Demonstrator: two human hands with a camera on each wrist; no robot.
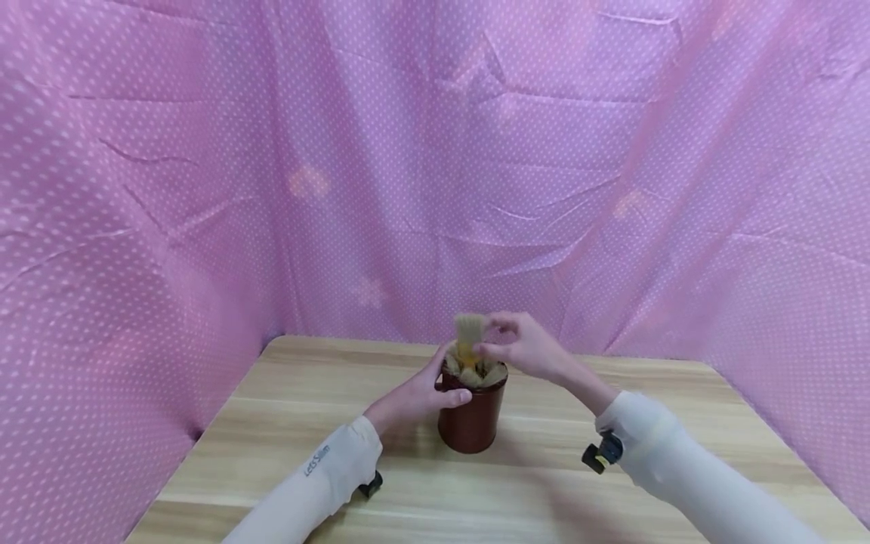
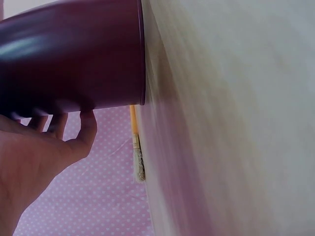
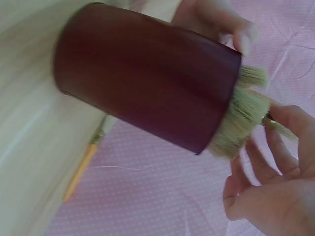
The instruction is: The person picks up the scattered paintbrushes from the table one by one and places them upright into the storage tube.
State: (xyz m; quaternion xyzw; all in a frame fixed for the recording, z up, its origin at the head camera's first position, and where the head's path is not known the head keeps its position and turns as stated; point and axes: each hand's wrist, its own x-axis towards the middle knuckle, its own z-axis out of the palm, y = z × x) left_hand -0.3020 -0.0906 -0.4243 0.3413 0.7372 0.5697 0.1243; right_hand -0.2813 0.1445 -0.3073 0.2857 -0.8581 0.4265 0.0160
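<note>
A dark red cylindrical can stands upright on the table, packed with paintbrushes whose pale bristles point up out of its mouth. My left hand grips the can's upper left side, thumb across the front near the rim. In the left wrist view, the fingers of that hand curl against the can wall. Above the mouth, my right hand pinches one paintbrush, bristles up, standing higher than the others. Its lower handle is hidden among the other brushes.
Another paintbrush with an orange-yellow handle lies on the table behind the can; the right wrist view also shows this loose brush. The light wooden table ends against a pink dotted curtain at back and sides.
</note>
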